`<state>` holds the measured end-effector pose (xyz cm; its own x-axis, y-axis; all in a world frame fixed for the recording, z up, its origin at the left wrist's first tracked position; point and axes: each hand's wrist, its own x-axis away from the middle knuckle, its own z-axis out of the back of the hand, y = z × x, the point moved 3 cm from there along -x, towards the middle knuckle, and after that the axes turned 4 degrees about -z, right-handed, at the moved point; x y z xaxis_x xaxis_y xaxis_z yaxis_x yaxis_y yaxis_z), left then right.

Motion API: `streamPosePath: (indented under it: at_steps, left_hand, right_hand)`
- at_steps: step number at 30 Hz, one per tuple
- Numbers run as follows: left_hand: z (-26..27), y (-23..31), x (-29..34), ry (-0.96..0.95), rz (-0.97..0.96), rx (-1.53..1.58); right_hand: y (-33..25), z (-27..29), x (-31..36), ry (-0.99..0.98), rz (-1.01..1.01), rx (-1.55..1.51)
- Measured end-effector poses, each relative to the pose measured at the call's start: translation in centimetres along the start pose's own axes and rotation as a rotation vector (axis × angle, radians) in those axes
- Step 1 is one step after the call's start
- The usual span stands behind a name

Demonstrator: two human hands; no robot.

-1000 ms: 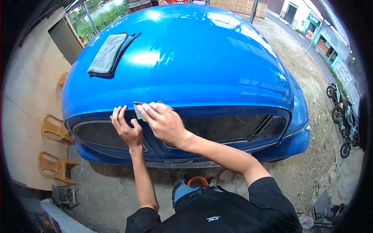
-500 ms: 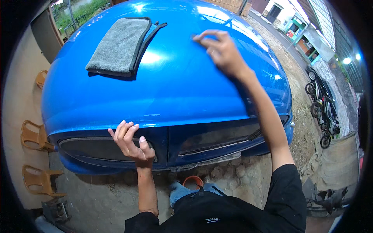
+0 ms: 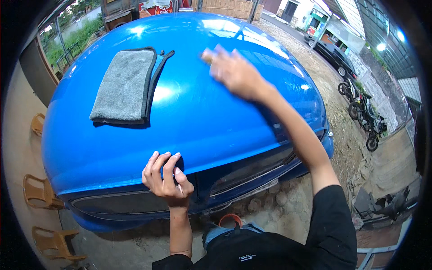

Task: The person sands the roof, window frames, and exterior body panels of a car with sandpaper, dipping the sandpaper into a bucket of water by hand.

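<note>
On the blue car roof, right of the gray cloth lying there, my right hand is too blurry to tell its grip, and my left hand sits loosely bent at the near edge.

Red sign: pale lettering on its face, at the upper edge of my view, beyond the blue car under my fingers.
My black shirt: small white print on the front, too tiny for me to read.
Reddish-brown panel: pale marks at my lower right, too unclear for me to tell if they are characters.
</note>
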<state>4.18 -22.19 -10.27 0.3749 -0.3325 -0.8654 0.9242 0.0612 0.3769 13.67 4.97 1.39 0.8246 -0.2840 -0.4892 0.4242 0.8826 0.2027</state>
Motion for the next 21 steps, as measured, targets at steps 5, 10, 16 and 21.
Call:
streamPosePath:
  at_steps: [5,10,16,21]
  left_hand:
    - [0.9,-1.3,0.9,0.007,0.035,-0.032]
    - [0.8,-0.5,0.7,-0.011,0.026,-0.032]
    - [-0.1,-0.6,1.1,0.049,0.047,-0.024]
    - [0.1,-0.9,1.0,0.038,0.054,-0.050]
  right_hand:
    - [-4.2,-2.0,-1.5,-0.062,0.039,-0.206]
    - [-8.1,0.8,2.1,-0.155,0.276,-0.190]
    - [2.3,-3.7,-7.3,-0.180,-0.191,-0.204]
    - [0.7,-2.2,-5.3,0.218,-0.063,-0.845]
